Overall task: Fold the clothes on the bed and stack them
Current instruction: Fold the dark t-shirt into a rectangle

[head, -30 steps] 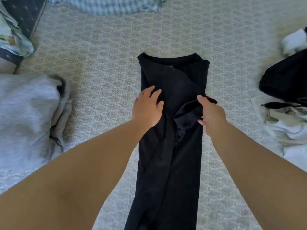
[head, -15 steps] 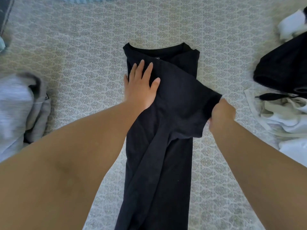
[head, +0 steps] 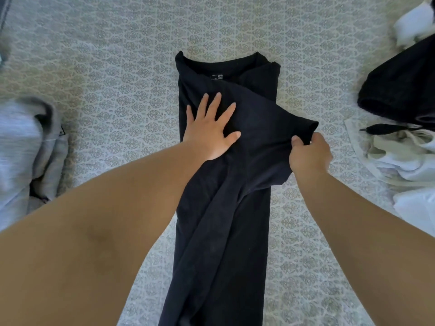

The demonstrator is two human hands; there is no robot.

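Note:
A black T-shirt (head: pixel 226 208) lies lengthwise on the patterned bedspread (head: pixel 117 78), folded into a long narrow strip with its collar at the far end. My left hand (head: pixel 209 130) presses flat on its upper left part, fingers spread. My right hand (head: pixel 308 154) pinches the hem of the shirt's sleeve, which sticks out past the strip's right edge.
A grey sweatshirt (head: pixel 26 156) lies crumpled at the left. At the right sit a black garment (head: pixel 400 83), white and cream clothes (head: pixel 404 161) with a black drawstring, and a white piece (head: pixel 414 22) at the top corner.
My right hand has pulled the sleeve out to the right from the shirt's middle. My left hand slid up the shirt and flattened on it.

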